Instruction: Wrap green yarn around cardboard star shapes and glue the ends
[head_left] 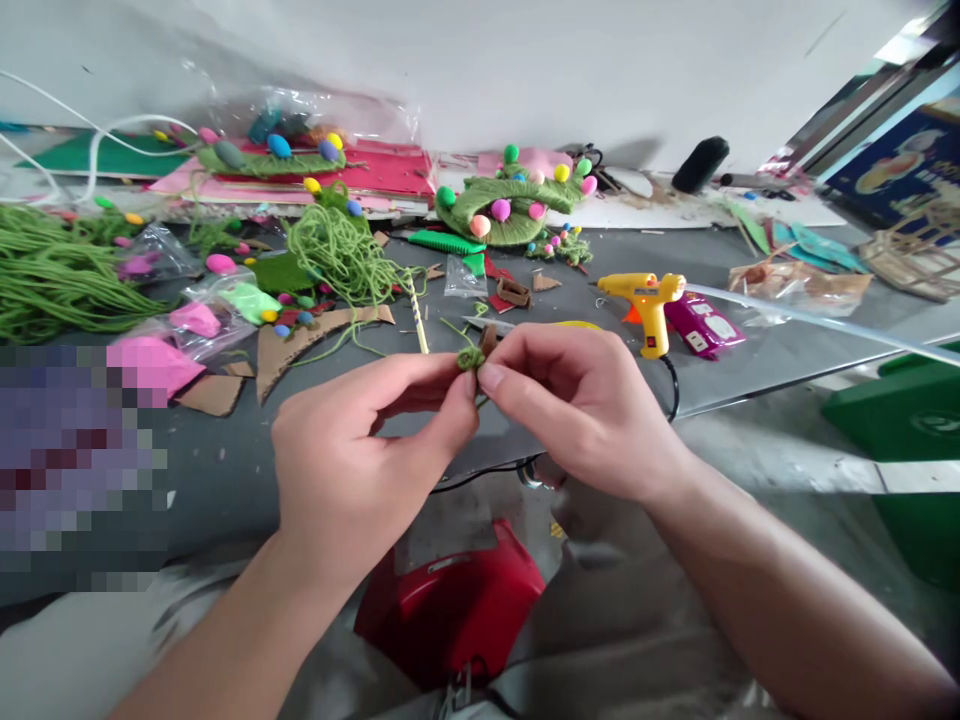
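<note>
A small knot of green yarn (470,358) is pinched between the fingertips of my left hand (367,430) and my right hand (577,400), just above the table's front edge. Both hands are closed, thumbs nearly meeting at the yarn. A brown scrap (489,338) shows right behind the knot by my right fingertips; whether it is held I cannot tell. Beyond my right hand lie scissors (577,324) with yellow handles, partly covered by it. A yellow hot glue gun (645,300) rests to the right. Loose green yarn (337,250) is heaped beyond my left hand.
Green yarn-wrapped shapes with coloured balls (510,210) stand at the back. Cardboard scraps (315,340), pink pieces (154,370) and a large yarn bundle (60,270) lie left. A purple box (705,325) sits beside the glue gun. Below are a red stool (450,600) and green bin (900,410).
</note>
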